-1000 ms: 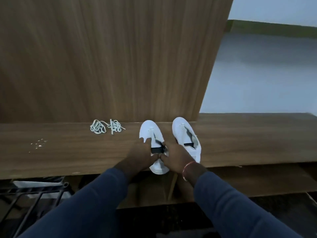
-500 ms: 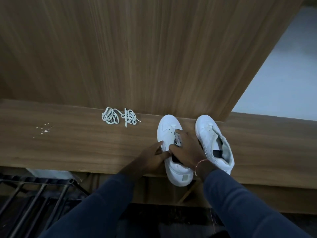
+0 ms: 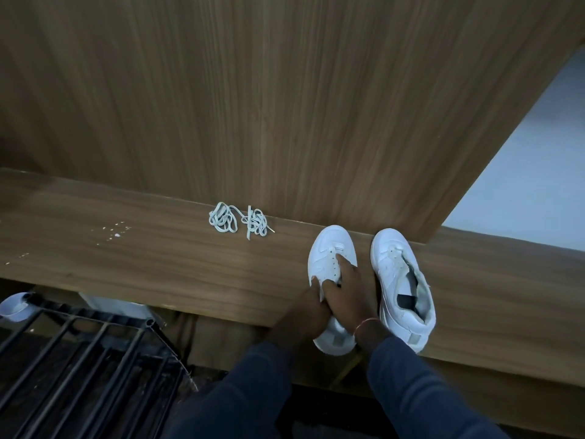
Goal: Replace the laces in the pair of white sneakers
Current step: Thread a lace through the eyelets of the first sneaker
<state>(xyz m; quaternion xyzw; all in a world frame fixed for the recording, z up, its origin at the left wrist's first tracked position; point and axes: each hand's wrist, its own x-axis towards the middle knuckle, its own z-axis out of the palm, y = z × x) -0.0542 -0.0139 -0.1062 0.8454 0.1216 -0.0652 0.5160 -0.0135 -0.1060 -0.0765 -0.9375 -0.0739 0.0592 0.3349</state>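
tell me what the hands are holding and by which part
The left sneaker: the left hand grips its side at mid-length, and the right hand presses flat on the tongue and eyelets. The loose laces lie untouched.

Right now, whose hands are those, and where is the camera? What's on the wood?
No machine here, just a person. The camera sits on their head and looks down at their own hands. The left hand holds the side of one white sneaker on a wooden ledge; the right hand lies on top of it, fingers by the lace holes. Whether it pinches anything, I cannot tell. The other sneaker stands untouched beside it. A heap of loose laces lies further left. A black metal rack is below the ledge.
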